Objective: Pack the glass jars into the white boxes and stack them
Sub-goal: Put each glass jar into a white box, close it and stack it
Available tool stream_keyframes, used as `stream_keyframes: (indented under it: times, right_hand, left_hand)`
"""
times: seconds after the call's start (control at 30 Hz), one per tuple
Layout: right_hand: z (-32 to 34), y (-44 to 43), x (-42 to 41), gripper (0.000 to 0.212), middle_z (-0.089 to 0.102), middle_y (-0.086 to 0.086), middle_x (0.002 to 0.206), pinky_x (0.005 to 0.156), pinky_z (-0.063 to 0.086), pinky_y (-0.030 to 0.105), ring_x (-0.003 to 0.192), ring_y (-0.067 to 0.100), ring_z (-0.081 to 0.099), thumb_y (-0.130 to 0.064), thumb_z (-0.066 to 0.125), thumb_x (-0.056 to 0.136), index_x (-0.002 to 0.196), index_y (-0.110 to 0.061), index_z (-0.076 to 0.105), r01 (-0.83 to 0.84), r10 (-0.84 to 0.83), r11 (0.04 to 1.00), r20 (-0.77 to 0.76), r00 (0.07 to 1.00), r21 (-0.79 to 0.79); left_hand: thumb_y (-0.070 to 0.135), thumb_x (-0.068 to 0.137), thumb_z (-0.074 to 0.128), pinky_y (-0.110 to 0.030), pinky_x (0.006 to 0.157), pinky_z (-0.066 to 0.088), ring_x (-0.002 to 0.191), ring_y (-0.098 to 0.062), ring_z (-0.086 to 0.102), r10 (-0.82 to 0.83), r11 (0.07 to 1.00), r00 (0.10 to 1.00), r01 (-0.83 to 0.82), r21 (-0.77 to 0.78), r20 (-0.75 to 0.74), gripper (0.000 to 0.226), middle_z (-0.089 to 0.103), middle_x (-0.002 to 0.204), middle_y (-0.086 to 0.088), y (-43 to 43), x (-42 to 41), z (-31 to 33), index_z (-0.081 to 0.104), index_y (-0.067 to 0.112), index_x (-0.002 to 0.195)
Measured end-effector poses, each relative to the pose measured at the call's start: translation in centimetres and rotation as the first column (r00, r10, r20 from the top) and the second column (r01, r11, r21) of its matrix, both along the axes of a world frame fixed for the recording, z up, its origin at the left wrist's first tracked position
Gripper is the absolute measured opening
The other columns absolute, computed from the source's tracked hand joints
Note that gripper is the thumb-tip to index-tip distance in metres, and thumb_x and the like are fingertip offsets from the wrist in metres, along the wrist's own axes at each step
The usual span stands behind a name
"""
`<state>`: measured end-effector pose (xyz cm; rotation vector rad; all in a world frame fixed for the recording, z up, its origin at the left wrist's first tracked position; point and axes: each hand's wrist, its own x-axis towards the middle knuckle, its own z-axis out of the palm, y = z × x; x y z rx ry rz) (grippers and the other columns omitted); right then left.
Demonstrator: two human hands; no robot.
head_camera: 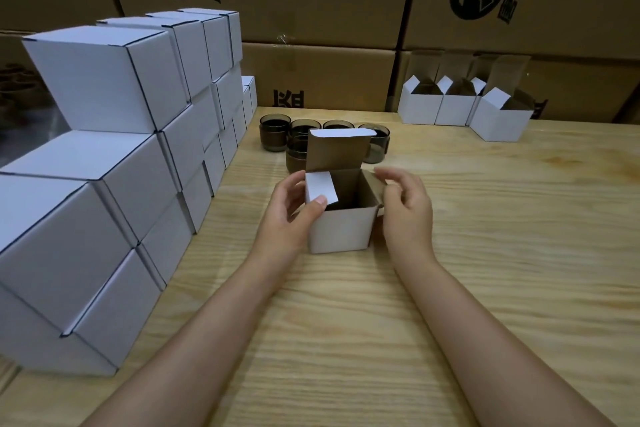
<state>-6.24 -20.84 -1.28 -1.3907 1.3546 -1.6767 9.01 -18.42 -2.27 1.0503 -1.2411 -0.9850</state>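
Your stack (104, 184) of closed boxes fills the left of the tabletop (485, 253), so the step in hand looks like closing the box (341, 230) at centre. It stands on the tabletop between your hands, just in front of the jars (274, 132). Your left hand (287, 215) grips the box's left side, thumb pressing the left flap (320, 189) inward; keep that flap level with the rim so it does not spring up. The lid (337, 152) stands upright at the back. Your right hand (407, 208) is curled at the right flap (375, 187) and seems to pinch it between thumb and forefinger. Fold it in to the same level, then bring the lid down and tuck its tongue inside the front wall without crushing the card. At the far right, open boxes (460, 107) wait. The box's inside is dark and I cannot tell whether a jar is in it, so check before you shut it. The lid hides part of 2 jars, and the stack runs off the left edge.
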Motion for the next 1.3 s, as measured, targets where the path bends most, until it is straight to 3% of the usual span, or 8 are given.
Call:
stream_keyframes:
  times: [0.17,0.33,0.53,0.63,0.7,0.87,1.17,1.3]
  right_hand:
    - [-0.5,-0.1,0.1,0.032,0.063,-0.010,0.096,0.075,0.049,0.037,0.083,0.010,0.059,-0.011,0.035,0.092,0.098,-0.029,0.060,-0.134,0.124,0.981,0.075,0.989,0.143]
    - [-0.7,0.0,0.3,0.025,0.059,-0.011,0.089,0.065,0.044,0.024,0.076,0.003,0.056,-0.024,0.036,0.073,0.090,-0.028,0.054,-0.215,0.204,0.972,0.107,0.973,0.096]
    - [-0.6,0.4,0.2,0.023,0.057,-0.008,0.087,0.062,0.044,0.028,0.068,0.000,0.053,-0.020,0.038,0.075,0.092,-0.027,0.051,-0.265,0.262,0.962,0.052,0.964,0.063]
    - [-0.4,0.6,0.1,0.036,0.058,-0.003,0.104,0.067,0.049,0.032,0.090,0.010,0.057,-0.002,0.041,0.083,0.100,-0.031,0.052,-0.255,0.255,0.967,0.014,0.967,-0.024]
    - [-0.2,0.8,0.0,0.057,0.058,-0.004,0.112,0.068,0.050,0.017,0.103,0.008,0.056,0.008,0.040,0.084,0.110,-0.041,0.053,-0.281,0.279,0.955,-0.031,0.960,-0.092]
    - [0.0,0.7,-0.1,0.059,0.057,-0.015,0.122,0.078,0.045,0.006,0.114,-0.003,0.051,-0.010,0.038,0.073,0.114,-0.050,0.051,-0.360,0.360,0.932,0.010,0.933,-0.038]
    - [-0.2,0.8,-0.1,0.043,0.061,-0.009,0.107,0.086,0.054,0.042,0.108,0.014,0.058,-0.005,0.041,0.076,0.102,-0.036,0.054,-0.298,0.292,0.944,-0.062,0.954,-0.140]
    - [0.0,0.6,-0.2,0.053,0.063,0.010,0.118,0.069,0.053,0.018,0.094,0.004,0.063,-0.007,0.036,0.078,0.115,-0.039,0.057,-0.452,0.454,0.891,0.035,0.890,-0.049]
  left_hand:
    - [0.019,0.096,0.055,-0.010,0.070,0.049,0.096,0.004,0.063,-0.018,0.997,1.000,0.020,-0.078,0.014,0.041,0.062,0.112,0.009,0.7,0.0,0.3,0.044,0.050,0.120]
    - [0.053,0.071,0.068,-0.006,0.076,0.045,0.105,0.007,0.058,0.081,0.994,0.993,-0.075,-0.076,0.083,0.055,0.058,0.117,0.013,1.1,-0.2,0.3,0.038,0.057,0.117]
    - [0.020,0.100,0.044,0.004,0.063,0.039,0.086,0.029,0.049,0.218,0.970,0.975,-0.211,-0.119,0.045,0.032,0.052,0.102,0.026,0.9,-0.3,0.0,0.040,0.033,0.129]
    - [0.014,0.098,0.038,0.005,0.057,0.037,0.071,0.031,0.045,0.208,0.976,0.978,-0.205,-0.079,0.027,0.037,0.052,0.086,0.045,0.8,-0.1,0.2,0.041,0.038,0.127]
    - [0.011,0.092,0.037,0.003,0.059,0.040,0.070,0.028,0.048,0.193,0.980,0.981,-0.193,-0.053,-0.011,0.045,0.049,0.078,0.052,0.8,0.0,0.5,0.043,0.040,0.126]
    - [0.021,0.075,0.040,-0.015,0.062,0.051,0.090,0.002,0.063,0.087,0.996,0.985,-0.086,0.010,-0.151,0.041,0.068,0.100,0.023,0.8,0.5,0.7,0.068,0.032,0.104]
    - [0.022,0.071,0.041,-0.030,0.063,0.048,0.097,-0.024,0.061,0.083,0.996,0.979,-0.074,0.056,-0.187,0.041,0.067,0.110,0.000,0.8,0.5,0.9,0.070,0.038,0.095]
    - [0.018,0.066,0.042,-0.031,0.062,0.053,0.085,-0.016,0.064,0.036,0.999,0.980,-0.032,0.023,-0.195,0.046,0.070,0.095,0.006,0.8,0.8,0.8,0.068,0.037,0.100]
